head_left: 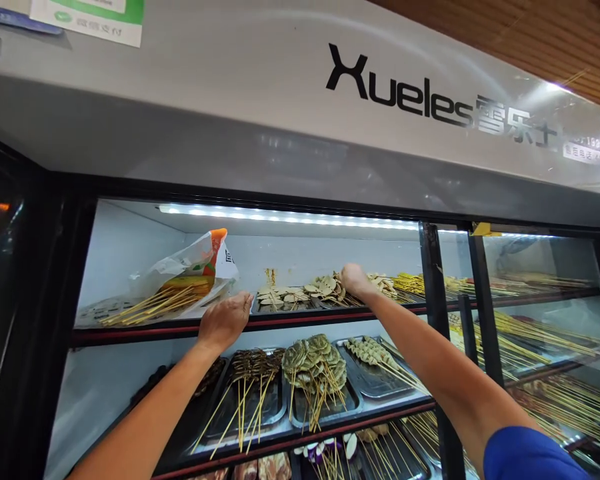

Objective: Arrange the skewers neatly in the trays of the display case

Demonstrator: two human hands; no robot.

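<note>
Lying on the upper shelf [290,323], the plastic bag [224,263] already has a bunch of skewers [167,300] in it, and it does not look tied, so I judge that the work is begun but not finished. At the right edge of the bag is the left hand [225,322]; its fingers are closed together and seem to pinch the plastic. Farther right of the bag, the right hand [355,279] is at the pale round skewers [325,287]; its fingers look curled, but their tips are hidden, so I cannot tell how tightly they close or whether they hold anything. Many of these pale skewers are outside the bag. Beyond them, well apart from the bag, are yellow skewers [410,283]. Lower than the bag and to its right, 3 metal trays [380,387] carry brown skewers [253,365], grey-green round slices [313,360] and pale-green pieces [370,351]. Farthest right of the bag is the glass door [545,260].
</note>
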